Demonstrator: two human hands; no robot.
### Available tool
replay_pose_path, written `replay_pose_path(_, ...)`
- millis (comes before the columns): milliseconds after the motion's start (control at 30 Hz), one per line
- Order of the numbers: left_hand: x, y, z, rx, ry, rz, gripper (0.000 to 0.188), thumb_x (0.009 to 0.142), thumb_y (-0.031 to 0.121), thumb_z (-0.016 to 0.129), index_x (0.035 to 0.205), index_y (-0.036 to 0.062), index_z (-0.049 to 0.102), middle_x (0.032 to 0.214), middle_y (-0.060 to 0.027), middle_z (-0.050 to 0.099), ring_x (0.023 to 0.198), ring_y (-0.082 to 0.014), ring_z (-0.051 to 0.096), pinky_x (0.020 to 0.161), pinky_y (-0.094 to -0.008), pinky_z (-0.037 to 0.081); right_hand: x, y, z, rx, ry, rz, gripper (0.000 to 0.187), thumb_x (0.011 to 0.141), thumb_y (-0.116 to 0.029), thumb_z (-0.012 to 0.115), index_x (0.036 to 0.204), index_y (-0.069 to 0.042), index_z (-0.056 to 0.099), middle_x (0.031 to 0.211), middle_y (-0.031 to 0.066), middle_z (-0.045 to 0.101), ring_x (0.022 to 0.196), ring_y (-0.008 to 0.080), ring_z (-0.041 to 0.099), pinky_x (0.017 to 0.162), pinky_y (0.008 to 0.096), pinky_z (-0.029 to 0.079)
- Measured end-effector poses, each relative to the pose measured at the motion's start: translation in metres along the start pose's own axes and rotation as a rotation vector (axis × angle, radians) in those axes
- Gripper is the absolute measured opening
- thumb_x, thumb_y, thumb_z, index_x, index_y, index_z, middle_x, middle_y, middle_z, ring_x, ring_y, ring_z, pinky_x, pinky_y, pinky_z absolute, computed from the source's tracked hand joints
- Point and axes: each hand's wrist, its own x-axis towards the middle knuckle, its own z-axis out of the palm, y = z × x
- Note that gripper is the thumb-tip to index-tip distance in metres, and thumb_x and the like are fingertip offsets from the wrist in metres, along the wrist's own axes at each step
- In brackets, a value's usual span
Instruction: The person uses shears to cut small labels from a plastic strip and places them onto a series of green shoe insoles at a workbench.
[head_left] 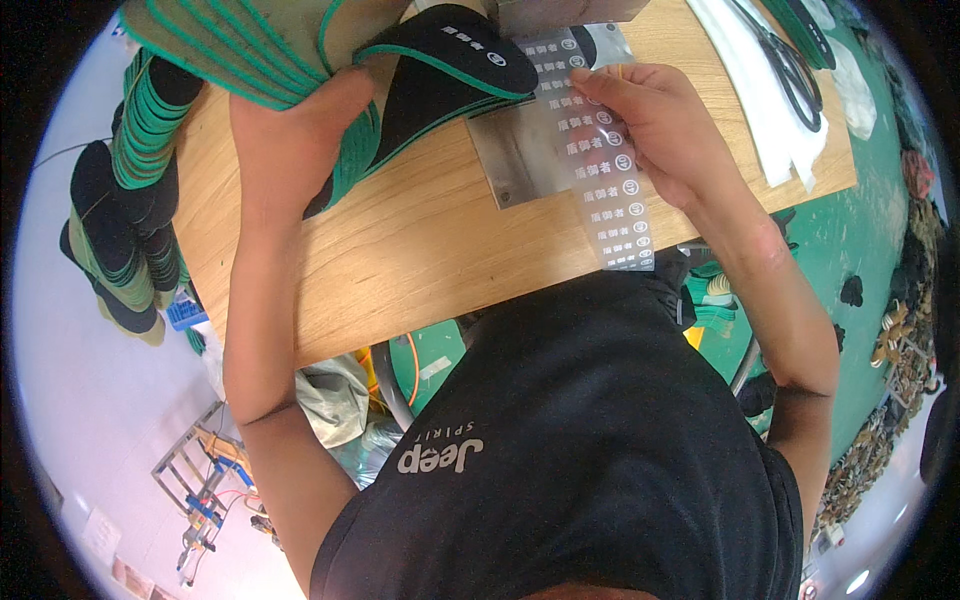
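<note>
My left hand (290,140) is wrapped around a bundle of shoe insoles (235,45) with beige faces and green edges. Beside that hand, a black insole (440,45) with a white printed mark at its end reaches toward a metal plate (515,160). Between the thumb and fingers of my right hand (665,120) is a clear strip of transfer film (605,190) with repeated white markings. The film crosses the plate and hangs over the table's near edge. Its far end lies beside the black insole's tip, under a metal block (570,10).
More insoles (155,125) are stacked along the left side of the wooden table (420,270). Black-handled scissors (790,80) lie on white cloth (740,90) at the right. Below are a green floor (840,235) and a pale bag (335,400).
</note>
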Motion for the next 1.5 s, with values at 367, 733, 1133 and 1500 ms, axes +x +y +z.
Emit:
replay_pose_path(367,-0.004,-0.003,-0.006,0.004,0.021,-0.01,0.036,0.067,-0.001,0.07,0.102,-0.0008,0.063,0.099,-0.0083,0.064,0.091,-0.0201,0.059,0.086,-0.0311,0.044,0.0,-0.003,0.001,-0.035,-0.014,0.029,0.023,0.089,-0.017,0.059,0.084,0.005,0.061,0.076,0.0105,0.063,0.062,0.0168,0.065,0.047,0.0282,0.053)
replay_pose_path(733,-0.005,0.002,0.006,0.027,0.056,0.001,0.024,0.067,0.008,0.072,0.087,-0.0017,0.062,0.08,-0.0071,0.065,0.073,-0.0163,0.06,0.07,-0.0306,0.048,0.0,-0.004,0.001,-0.093,0.014,0.037,0.025,0.088,-0.02,0.059,0.084,0.005,0.061,0.071,0.0093,0.062,0.058,0.0156,0.061,0.049,0.0285,0.054)
replay_pose_path(1133,0.005,0.031,0.025,0.534,-0.389,-0.076,0.048,0.066,0.028,0.078,0.104,0.0026,0.061,0.09,-0.0159,0.068,0.087,-0.0313,0.065,0.078,-0.0376,0.05,-0.019,0.005,-0.019,0.283,0.079,-0.077,0.018,0.089,-0.013,0.056,0.087,0.005,0.059,0.077,0.0091,0.063,0.064,0.0145,0.062,0.056,0.0274,0.054)
replay_pose_path(1500,0.003,0.009,0.001,0.051,-0.089,-0.104,0.035,0.068,0.015,0.073,0.097,-0.0025,0.064,0.09,-0.0121,0.068,0.084,-0.0222,0.063,0.079,-0.0315,0.048,-0.005,0.003,-0.009,0.007,0.015,-0.055,0.022,0.089,-0.018,0.059,0.079,0.002,0.061,0.068,0.0074,0.063,0.053,0.0115,0.059,0.048,0.0219,0.048)
